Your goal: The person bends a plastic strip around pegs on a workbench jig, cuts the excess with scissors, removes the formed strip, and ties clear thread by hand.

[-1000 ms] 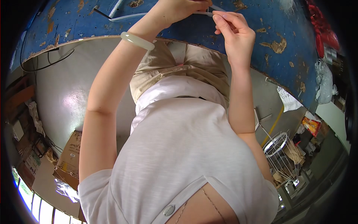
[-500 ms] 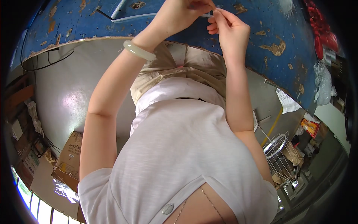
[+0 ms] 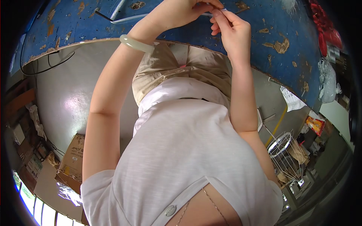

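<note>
Table (image 3: 288,62), chipped blue, and grey floor (image 3: 75,94) lie below my right hand (image 3: 235,33), pinching a thin whitish strip (image 3: 132,18); left hand (image 3: 184,13), I can't tell from here.

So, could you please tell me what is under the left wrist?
A pale strip runs under the left wrist over the blue table, apparently reappearing by the right hand; the covered stretch cannot be seen.

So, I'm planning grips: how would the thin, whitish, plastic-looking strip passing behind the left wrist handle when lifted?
The strip is probably light, since it looks slender. Its gentle curve suggests it may flex.
</note>
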The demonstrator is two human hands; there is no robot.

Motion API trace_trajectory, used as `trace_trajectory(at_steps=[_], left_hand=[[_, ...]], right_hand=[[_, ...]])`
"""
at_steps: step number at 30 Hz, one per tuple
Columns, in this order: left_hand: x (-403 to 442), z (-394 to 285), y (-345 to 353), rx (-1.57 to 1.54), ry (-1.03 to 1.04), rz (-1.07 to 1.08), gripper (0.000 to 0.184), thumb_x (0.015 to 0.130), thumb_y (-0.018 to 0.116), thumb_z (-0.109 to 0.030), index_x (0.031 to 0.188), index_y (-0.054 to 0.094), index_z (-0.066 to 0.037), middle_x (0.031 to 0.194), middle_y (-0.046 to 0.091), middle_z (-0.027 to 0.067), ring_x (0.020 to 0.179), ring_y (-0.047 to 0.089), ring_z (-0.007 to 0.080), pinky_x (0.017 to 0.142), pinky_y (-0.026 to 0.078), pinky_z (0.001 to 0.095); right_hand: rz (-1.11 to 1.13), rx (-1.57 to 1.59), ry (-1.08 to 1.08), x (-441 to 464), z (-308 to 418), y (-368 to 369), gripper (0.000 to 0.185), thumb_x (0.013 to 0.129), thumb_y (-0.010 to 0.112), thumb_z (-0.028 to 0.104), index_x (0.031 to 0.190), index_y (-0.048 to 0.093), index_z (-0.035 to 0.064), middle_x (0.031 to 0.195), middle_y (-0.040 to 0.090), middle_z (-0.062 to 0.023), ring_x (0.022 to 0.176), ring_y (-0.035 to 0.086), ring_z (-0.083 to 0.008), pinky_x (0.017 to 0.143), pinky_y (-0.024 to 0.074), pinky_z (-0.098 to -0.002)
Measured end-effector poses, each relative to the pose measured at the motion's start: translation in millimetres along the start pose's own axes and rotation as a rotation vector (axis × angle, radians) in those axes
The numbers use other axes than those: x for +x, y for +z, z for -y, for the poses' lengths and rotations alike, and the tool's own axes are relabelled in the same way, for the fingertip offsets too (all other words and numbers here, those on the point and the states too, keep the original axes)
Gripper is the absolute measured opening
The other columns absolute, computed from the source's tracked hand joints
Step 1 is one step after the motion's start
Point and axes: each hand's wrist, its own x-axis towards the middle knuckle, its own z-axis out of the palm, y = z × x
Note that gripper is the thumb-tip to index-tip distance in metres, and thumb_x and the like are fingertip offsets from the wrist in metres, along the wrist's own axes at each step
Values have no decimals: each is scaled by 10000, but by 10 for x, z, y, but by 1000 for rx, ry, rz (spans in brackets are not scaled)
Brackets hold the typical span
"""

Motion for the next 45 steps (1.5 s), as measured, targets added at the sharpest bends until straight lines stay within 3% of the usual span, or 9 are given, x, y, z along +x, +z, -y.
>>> trace_trajectory(at_steps=[15, 24, 30, 33, 36, 39, 45], left_hand=[[-14, -111, 29, 39, 73, -129, 106, 773, 620, -18, 879, 622, -17, 812, 597, 141, 755, 598, 334, 665, 480, 371], [4, -92, 38, 111, 87, -37, 92, 777, 600, -5, 867, 616, -15, 790, 588, 132, 760, 596, 324, 665, 480, 369], [-43, -40, 70, 18, 21, -91, 47, 797, 595, -2, 843, 601, -13, 787, 593, 136, 732, 601, 315, 654, 479, 364], [-17, -15, 68, 18, 2, -59, 85, 795, 613, -8, 874, 581, -12, 783, 613, 148, 727, 617, 320, 659, 485, 361], [4, -35, 69, -139, -164, 14, 169, 793, 639, -32, 934, 547, -15, 783, 631, 160, 734, 637, 321, 660, 491, 352], [27, 27, 128, -126, -63, -32, 245, 787, 660, -49, 980, 513, -15, 780, 644, 160, 729, 650, 319, 658, 495, 347], [58, 33, 157, -149, -102, 2, 253, 776, 663, -37, 971, 505, -10, 753, 643, 162, 741, 652, 329, 657, 496, 354]], right_hand=[[1, 117, 38, -5, -27, -27, 245, 897, 619, 201, 924, 673, -37, 770, 640, -78, 628, 562, -111, 557, 478, -246], [27, 142, 78, 3, -16, -51, 256, 905, 606, 201, 922, 666, -47, 782, 648, -86, 619, 560, -111, 545, 472, -244], [-92, 173, -43, -57, 18, 16, 232, 888, 627, 163, 973, 663, -49, 830, 667, -104, 667, 607, -121, 573, 510, -242], [-114, 170, -44, -59, 11, 4, 210, 877, 637, 127, 993, 662, -46, 831, 666, -102, 685, 618, -123, 590, 525, -245], [-103, 182, -108, -46, -29, -14, 197, 876, 634, 106, 999, 662, -45, 849, 668, -101, 683, 612, -117, 601, 529, -247], [-116, 159, -108, -54, -69, -38, 191, 879, 629, 100, 1000, 662, -44, 870, 666, -98, 694, 607, -113, 616, 533, -249], [-85, 134, -143, -78, -93, -90, 179, 886, 621, 104, 992, 664, -34, 890, 662, -69, 712, 602, -104, 645, 534, -247]])
